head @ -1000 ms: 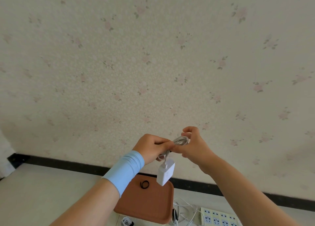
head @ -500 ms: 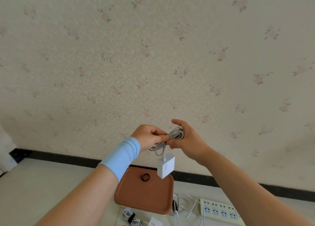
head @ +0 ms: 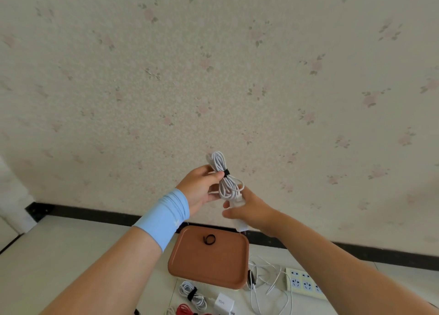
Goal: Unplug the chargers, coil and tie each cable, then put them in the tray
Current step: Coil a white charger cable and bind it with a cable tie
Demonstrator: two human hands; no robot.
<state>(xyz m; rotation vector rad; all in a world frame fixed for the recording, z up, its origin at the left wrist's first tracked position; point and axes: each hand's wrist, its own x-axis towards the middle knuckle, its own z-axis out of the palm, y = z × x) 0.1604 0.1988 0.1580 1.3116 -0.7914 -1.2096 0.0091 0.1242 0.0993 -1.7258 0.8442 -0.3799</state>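
Both hands have been drawn apart since the earlier frames, where they were pinched together on the bundle and the plug was hanging free below them. Now the white cable coil (head: 225,184) is seen whole, with a black tie (head: 225,173) closed round its middle, so the tying of this cable is judged to be finished. The coil is held up in front of the wall, above the far edge of the tray (head: 213,267) and not yet in it.

The grip of the left hand (head: 202,189) is closed on the coil, with the thumb pressed just beside the tie. The right hand (head: 254,213) has been lowered, and its grip is now closed on the charger block (head: 238,204), which hangs no more.

What remains for this charger is only to be laid in the tray, where a spare tie ring (head: 209,239) is lying alone.

The view has also been tilted down against the earlier frames, so more of the floor (head: 71,255) is shown. Near the tray another tied coil (head: 192,294), a white adapter (head: 223,304) and a red cable (head: 186,310) are seen outside it. To the right a loose white cable (head: 268,279) is lying uncoiled beside the power strip (head: 304,282); whether it is plugged in cannot be told. The task is judged to be far from complete
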